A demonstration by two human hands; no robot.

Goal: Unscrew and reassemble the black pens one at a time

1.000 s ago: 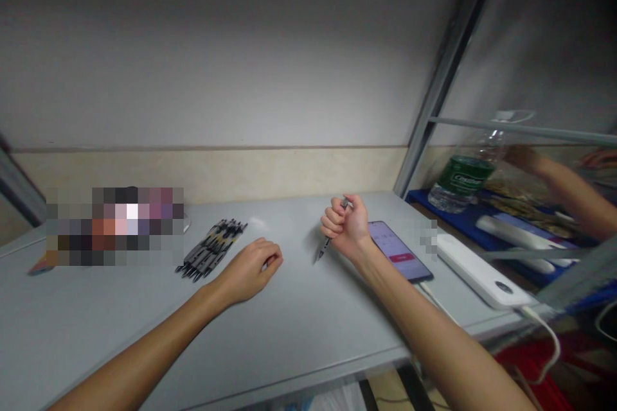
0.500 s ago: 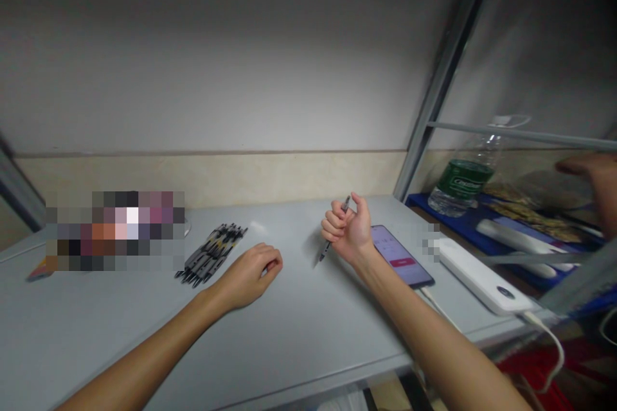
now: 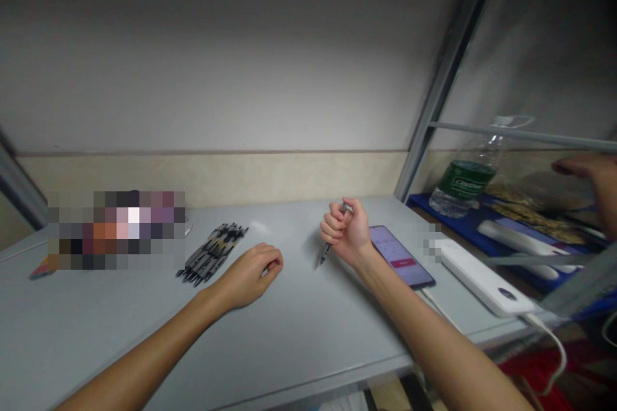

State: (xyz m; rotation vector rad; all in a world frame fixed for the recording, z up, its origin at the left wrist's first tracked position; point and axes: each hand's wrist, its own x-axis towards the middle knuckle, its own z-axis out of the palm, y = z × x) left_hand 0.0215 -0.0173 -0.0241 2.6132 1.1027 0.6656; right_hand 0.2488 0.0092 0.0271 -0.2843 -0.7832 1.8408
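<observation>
My right hand (image 3: 343, 231) is wrapped round a black-and-clear pen (image 3: 324, 255). The pen slants, its tip pointing down and left just above the desk, and my thumb lies on its upper end. On the desk rests my left hand (image 3: 251, 276), its fingers loosely curled with nothing visible in them. Just left of that hand, several similar pens (image 3: 212, 253) lie side by side in a slanted row. A phone (image 3: 402, 257) with its screen lit lies right beside my right wrist, partly behind the forearm.
A white power bank (image 3: 482, 279) with a cable sits at the desk's right edge. Beyond a metal rail (image 3: 525, 133) stand a water bottle (image 3: 465, 173) and other items on a blue surface. Another person's hand (image 3: 592, 173) shows at far right. Pixelated items (image 3: 130, 231) occupy the left.
My right thumb has bent down onto the pen's upper end, and the pen sits slightly lower in the hand. My left hand stays put.
</observation>
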